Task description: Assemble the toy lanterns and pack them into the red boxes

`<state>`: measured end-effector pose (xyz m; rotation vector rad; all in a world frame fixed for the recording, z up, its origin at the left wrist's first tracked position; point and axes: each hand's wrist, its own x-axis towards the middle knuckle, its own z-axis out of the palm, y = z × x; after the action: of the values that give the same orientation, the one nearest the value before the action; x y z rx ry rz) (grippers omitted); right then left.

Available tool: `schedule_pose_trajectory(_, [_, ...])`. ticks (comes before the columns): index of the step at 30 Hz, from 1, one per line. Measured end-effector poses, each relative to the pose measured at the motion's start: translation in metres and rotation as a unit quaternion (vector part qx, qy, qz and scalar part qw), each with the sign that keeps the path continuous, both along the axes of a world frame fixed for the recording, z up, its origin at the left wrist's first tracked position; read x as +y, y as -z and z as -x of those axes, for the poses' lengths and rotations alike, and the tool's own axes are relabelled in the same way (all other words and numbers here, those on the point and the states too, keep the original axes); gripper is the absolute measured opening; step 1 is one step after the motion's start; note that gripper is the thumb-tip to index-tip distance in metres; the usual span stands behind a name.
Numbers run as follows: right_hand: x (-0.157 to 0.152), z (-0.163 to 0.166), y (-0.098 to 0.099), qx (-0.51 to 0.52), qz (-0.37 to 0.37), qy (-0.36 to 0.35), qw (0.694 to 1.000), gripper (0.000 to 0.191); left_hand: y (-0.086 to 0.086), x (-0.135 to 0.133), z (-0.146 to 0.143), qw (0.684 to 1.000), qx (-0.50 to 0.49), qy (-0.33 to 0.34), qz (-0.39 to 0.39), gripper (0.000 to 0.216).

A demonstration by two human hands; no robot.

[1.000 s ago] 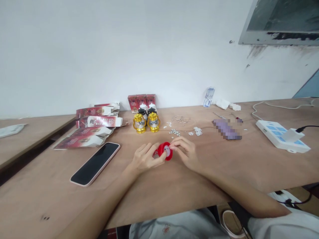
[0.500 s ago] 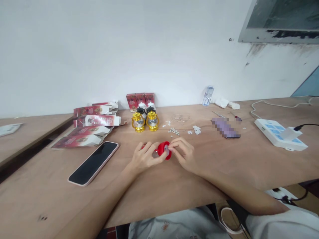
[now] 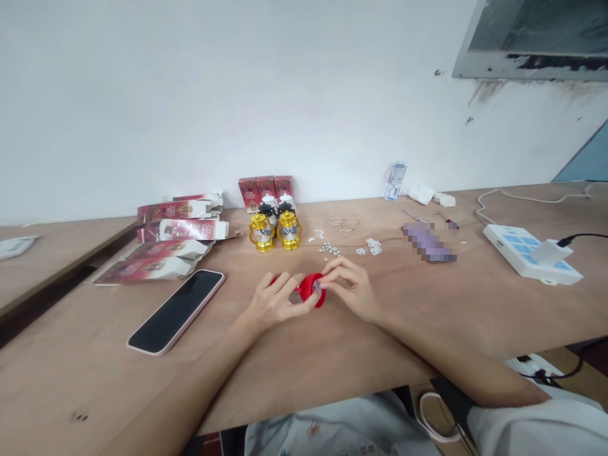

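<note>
My left hand (image 3: pixel 279 301) is wrapped round a small red lantern (image 3: pixel 311 288), which lies on its side with its base turned to the right. My right hand (image 3: pixel 350 286) has its fingertips pinched at the opening in that base; whatever they hold is too small to make out. Just beyond my hands, several button cells (image 3: pixel 329 249) and small white pieces (image 3: pixel 374 246) lie on the table. Two gold lanterns (image 3: pixel 289 230) stand upright behind the left hand, with black and white lanterns (image 3: pixel 285 206) partly hidden behind them.
Red boxes (image 3: pixel 266 192) stand against the wall, and flattened cartons (image 3: pixel 156 259) lie at the left. A phone (image 3: pixel 177 311) rests left of my hands. A screwdriver (image 3: pixel 447 221), a blurred purple item (image 3: pixel 430 243) and a white power strip (image 3: pixel 532 253) are on the right.
My right fingers have shifted slightly at the lantern's base opening. The left hand keeps its grip on the red lantern, and the view has moved a little.
</note>
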<state>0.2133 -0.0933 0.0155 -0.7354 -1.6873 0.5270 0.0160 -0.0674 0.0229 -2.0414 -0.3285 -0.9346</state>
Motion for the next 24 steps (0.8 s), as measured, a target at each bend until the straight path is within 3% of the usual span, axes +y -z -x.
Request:
schedule_pose_trajectory(11, [0.0018,-0.0026,0.0017,0.021,0.034,-0.033,0.999,0.009,0.0001,-0.0015,-0.0021,1.0,0.006,0.014,0.007,0.027])
schedule_pose_trajectory(24, [0.0048,-0.004,0.006,0.023,0.063,-0.06,0.996,0.007,0.0016,-0.0005,-0.0026,0.998,0.005,0.028,0.059,0.014])
